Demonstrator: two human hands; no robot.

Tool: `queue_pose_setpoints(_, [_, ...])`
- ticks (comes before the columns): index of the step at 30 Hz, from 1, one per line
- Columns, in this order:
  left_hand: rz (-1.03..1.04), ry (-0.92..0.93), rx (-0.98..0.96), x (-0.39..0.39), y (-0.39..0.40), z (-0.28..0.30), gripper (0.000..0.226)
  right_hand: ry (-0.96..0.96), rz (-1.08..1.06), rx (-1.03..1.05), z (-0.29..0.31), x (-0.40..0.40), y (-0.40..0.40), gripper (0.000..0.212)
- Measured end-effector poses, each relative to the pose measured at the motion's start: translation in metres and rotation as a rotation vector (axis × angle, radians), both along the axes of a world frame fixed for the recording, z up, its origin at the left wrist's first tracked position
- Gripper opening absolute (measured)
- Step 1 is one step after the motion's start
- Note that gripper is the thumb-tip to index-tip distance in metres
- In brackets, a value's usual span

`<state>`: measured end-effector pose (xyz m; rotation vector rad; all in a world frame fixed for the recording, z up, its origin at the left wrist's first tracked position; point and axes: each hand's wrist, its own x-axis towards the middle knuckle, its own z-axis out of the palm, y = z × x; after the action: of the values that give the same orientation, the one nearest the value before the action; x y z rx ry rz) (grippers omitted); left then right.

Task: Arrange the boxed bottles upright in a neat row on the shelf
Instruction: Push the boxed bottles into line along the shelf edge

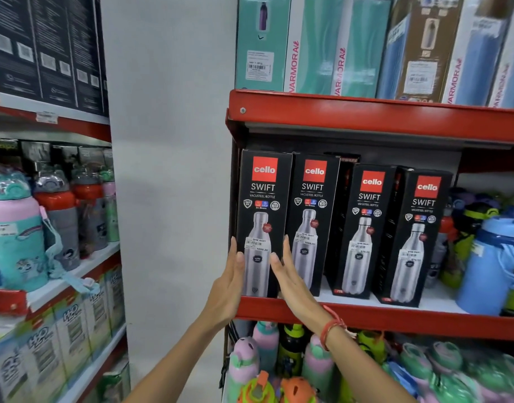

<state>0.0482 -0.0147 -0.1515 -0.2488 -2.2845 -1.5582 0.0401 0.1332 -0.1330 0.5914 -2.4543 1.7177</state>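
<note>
Several black Cello Swift bottle boxes stand upright in a row on the red shelf (366, 317). The leftmost box (263, 199) stands at the shelf's left end. My left hand (228, 283) lies flat against its left side and my right hand (287, 274) lies flat against its right side, so the box is clasped between my palms. A second box (313, 210) stands right beside it, touching or nearly so. Two more boxes (366, 228) (415, 237) stand further right, after a small gap.
Loose coloured bottles (488, 257) crowd the shelf's right end. Teal and blue boxes (322, 45) fill the shelf above. Several kids' bottles (267, 362) sit on the shelf below. A white wall (171, 170) separates this rack from another rack (46, 213) on the left.
</note>
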Motion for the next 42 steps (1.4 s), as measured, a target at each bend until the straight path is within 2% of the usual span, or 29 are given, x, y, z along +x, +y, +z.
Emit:
queue_pose_setpoints(2, [0.217,0.134,0.007,0.003,0.012,0.003,0.062,0.037,-0.044,-0.048,0.001,-0.001,0.007,0.065])
queue_pose_setpoints(4, [0.383,0.351,0.042,0.009,0.029,0.013,0.051,0.108,-0.128,-0.135,0.004,-0.003,0.019,0.059])
queue_pose_setpoints(6, [0.297,0.448,0.057,0.011,0.05,0.024,0.039,0.194,-0.227,-0.203,0.009,-0.006,0.036,0.05])
queue_pose_setpoints(9, [-0.045,0.265,0.035,0.009,0.088,0.028,0.052,0.202,-0.297,-0.272,0.01,-0.017,0.062,0.044])
queue_pose_setpoints(11, [-0.122,0.121,0.075,0.002,0.109,0.023,0.07,0.128,-0.272,-0.298,0.007,-0.022,0.073,0.045])
queue_pose_setpoints(19, [0.08,-0.177,0.296,-0.025,0.143,0.013,0.101,-0.177,-0.135,-0.198,0.003,-0.032,0.093,0.067])
queue_pose_setpoints(24, [0.117,-0.189,0.25,-0.023,0.136,0.011,0.087,-0.171,-0.078,-0.123,0.001,-0.035,0.095,0.068])
queue_pose_setpoints(29, [0.083,-0.14,0.179,-0.009,0.123,0.007,0.094,-0.157,-0.053,-0.062,-0.002,-0.026,0.106,0.073])
queue_pose_setpoints(31, [0.085,-0.128,0.171,-0.003,0.122,0.006,0.084,-0.156,-0.041,-0.062,-0.002,-0.019,0.109,0.075])
queue_pose_setpoints(33, [0.09,-0.132,0.173,0.002,0.121,0.006,0.058,-0.158,-0.043,-0.061,-0.002,-0.013,0.111,0.075])
queue_pose_setpoints(34, [0.086,-0.124,0.185,0.004,0.12,0.005,0.056,-0.158,-0.046,-0.061,-0.001,-0.01,0.112,0.075])
queue_pose_setpoints(36, [0.078,-0.114,0.202,0.006,0.118,0.003,0.071,-0.158,-0.053,-0.057,-0.001,-0.005,0.114,0.075])
queue_pose_setpoints(37, [0.073,-0.115,0.207,0.008,0.118,0.002,0.071,-0.158,-0.055,-0.056,-0.002,-0.004,0.114,0.075])
queue_pose_setpoints(42, [0.068,-0.13,0.156,0.024,0.122,0.011,0.054,-0.136,-0.064,-0.048,-0.003,0.004,0.113,0.073])
